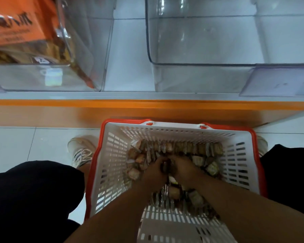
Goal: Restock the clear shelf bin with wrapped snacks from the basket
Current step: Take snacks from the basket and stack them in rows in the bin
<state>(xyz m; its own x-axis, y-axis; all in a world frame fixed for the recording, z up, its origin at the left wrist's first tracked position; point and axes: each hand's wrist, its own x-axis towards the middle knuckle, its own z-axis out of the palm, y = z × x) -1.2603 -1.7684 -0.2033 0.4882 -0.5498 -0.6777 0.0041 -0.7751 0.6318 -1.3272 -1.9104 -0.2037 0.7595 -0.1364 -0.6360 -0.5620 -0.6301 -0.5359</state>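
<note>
A white slotted basket (111,155) with a red rim stands on the floor between my legs. Several small wrapped snacks (212,168) lie in a heap on its bottom. My left hand (154,172) and my right hand (182,168) are both down inside the basket, side by side, fingers curled around a bunch of the snacks between them. Above, on the shelf, an empty clear bin (200,41) sits at the upper right.
A second clear bin (88,50) at the upper left holds an orange snack package (19,28). An orange shelf edge (147,104) runs across in front of the bins. My shoes (82,151) stand on pale floor tiles either side of the basket.
</note>
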